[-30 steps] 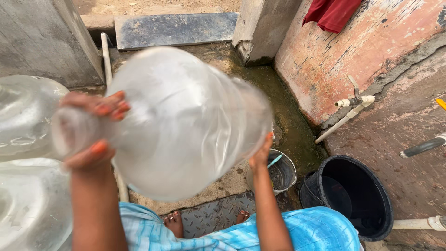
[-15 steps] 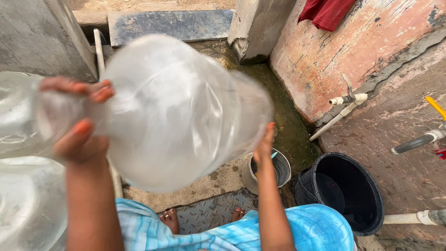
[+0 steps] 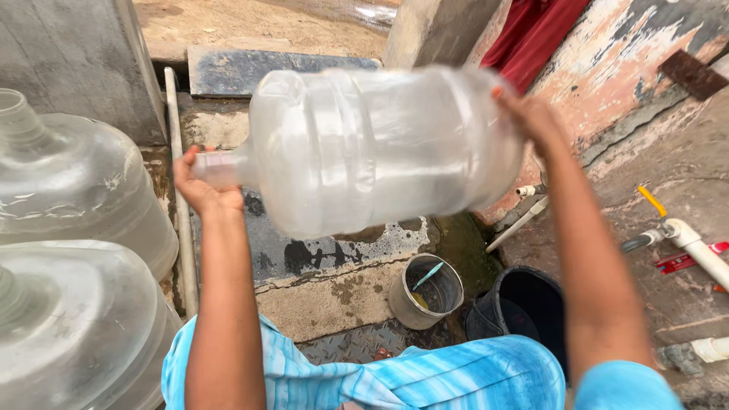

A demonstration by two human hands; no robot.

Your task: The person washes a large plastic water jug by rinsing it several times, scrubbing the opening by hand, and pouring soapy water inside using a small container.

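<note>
I am holding the large clear plastic water jug (image 3: 380, 152) sideways in the air, above the wet concrete floor (image 3: 334, 304). My left hand (image 3: 199, 186) is wrapping the narrow neck, seemingly covering the mouth, though blur is hiding that; my right hand (image 3: 531, 114) is pressing spread fingers against the base. To do this well, I am keeping the neck sealed and the base firmly braced. The jug is looking scuffed, cloudy and ribbed, with perhaps a little water inside.
</note>
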